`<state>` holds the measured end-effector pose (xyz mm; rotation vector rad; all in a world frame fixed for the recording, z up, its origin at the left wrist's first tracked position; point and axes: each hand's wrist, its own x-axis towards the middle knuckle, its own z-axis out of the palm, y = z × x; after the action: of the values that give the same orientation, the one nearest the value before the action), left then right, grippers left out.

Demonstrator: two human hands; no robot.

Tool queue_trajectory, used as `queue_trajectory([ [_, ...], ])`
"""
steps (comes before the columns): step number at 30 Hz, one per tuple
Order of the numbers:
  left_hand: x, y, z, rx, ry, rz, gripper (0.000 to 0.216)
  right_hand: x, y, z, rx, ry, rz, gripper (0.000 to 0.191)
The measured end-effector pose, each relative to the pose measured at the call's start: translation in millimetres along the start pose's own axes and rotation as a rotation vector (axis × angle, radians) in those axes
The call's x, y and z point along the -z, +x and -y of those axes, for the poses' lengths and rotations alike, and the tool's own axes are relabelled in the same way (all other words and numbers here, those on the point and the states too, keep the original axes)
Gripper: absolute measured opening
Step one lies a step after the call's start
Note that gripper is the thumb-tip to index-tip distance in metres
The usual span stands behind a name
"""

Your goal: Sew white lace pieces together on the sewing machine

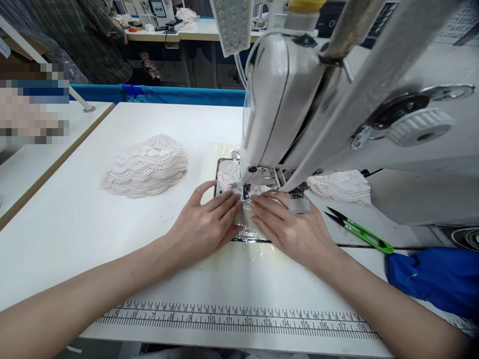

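Presently my left hand and right hand lie palm down on either side of the presser foot, fingers stretched out rather than curled. Neither seems to clasp anything; my fingertips rest on a piece of white lace, which sits beneath the foot of the sewing machine. Whether any edge is pinched under my fingers, I cannot tell. Well to the left of it, a pile of lace lies on the white table. Beyond my right hand are more lace, green-handled snips and, touching their handle end, a blue cloth.
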<state>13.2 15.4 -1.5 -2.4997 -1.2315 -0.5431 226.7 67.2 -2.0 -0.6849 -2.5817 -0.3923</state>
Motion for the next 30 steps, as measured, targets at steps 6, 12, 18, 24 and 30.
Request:
queue_trajectory([
  [6,-0.6,1.4,1.6,0.011,-0.031,0.005,0.03,-0.2,1.3,-0.5,-0.006,-0.021,0.001,0.023],
  [12,-1.7,3.4,3.3,0.034,-0.07,0.003,0.032,-3.2,2.0,-2.5,-0.002,-0.036,-0.01,0.022],
  [18,-1.7,5.1,4.1,0.025,-0.033,0.025,0.034,-3.2,4.8,-2.8,-0.004,-0.07,-0.008,0.021],
  [24,-3.7,5.7,6.1,0.029,-0.024,0.037,0.034,-5.1,4.9,-3.6,-0.005,-0.099,-0.004,0.022],
  [30,-4.0,5.9,5.6,0.041,-0.039,0.023,0.034,-8.5,3.6,-4.4,-0.038,-0.074,0.011,0.026],
])
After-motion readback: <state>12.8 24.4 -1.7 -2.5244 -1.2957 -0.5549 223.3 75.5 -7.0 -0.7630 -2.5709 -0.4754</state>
